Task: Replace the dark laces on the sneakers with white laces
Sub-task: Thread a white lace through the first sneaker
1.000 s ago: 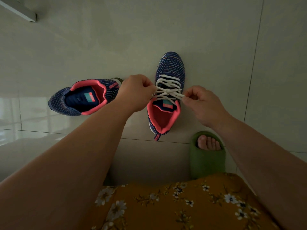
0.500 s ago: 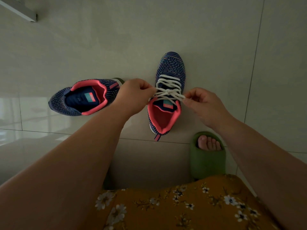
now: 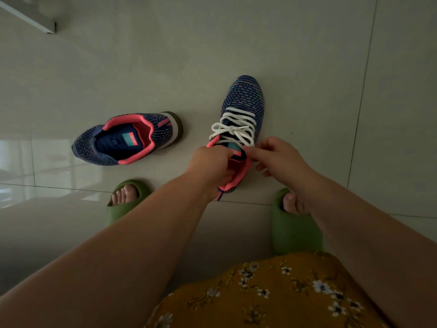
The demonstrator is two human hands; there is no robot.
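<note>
White laces (image 3: 234,131) threaded and knotted on right-hand sneaker (image 3: 243,100), toe pointing away, standing on tiled floor (image 3: 307,67). Left hand (image 3: 210,164) curled at pink collar, fingers hooked into the opening. Right hand (image 3: 279,157) just beside, thumb and forefinger pinching a lace end near the tongue. Second sneaker (image 3: 127,138) well apart to the left, lying crosswise, no laces showing. Green slides (image 3: 293,230) on both feet nearer the body; mustard floral garment (image 3: 272,294) at bottom edge.
</note>
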